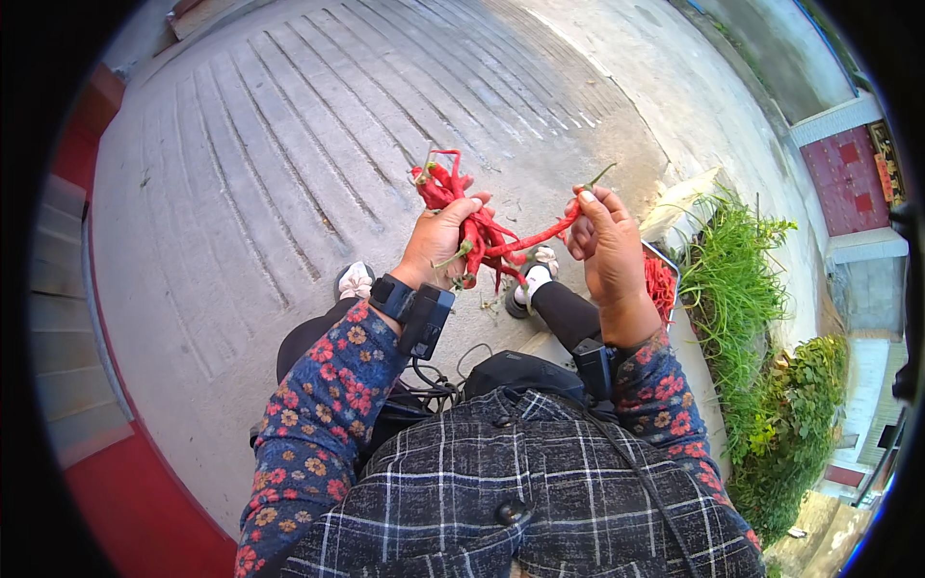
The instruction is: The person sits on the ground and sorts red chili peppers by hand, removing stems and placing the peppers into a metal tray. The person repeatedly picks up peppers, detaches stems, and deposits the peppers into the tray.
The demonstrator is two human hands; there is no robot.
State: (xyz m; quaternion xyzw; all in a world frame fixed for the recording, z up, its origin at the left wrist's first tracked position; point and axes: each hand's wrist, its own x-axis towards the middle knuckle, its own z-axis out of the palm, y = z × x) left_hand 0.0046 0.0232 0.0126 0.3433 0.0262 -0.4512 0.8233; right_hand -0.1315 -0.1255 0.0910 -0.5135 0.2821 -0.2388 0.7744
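A bunch of long red chili peppers (473,235) is clasped in my left hand (437,242), with some green stems sticking out at the top and the lower side. My right hand (607,238) pinches one red chili pepper (538,237) near its green stem, between thumb and fingers. That pepper stretches leftward, and its far end meets the bunch; whether it is apart from the bunch I cannot tell. Beyond my right wrist, a white-rimmed container (676,278) holds a heap of red peppers (657,285), partly hidden by my hand.
Grooved concrete ground (289,180) spreads ahead, with small stem scraps (491,307) near my shoes. Green grassy plants (737,282) and a leafy bush (795,419) grow at the right. A black cable (437,390) and a black bag (524,376) lie by my lap.
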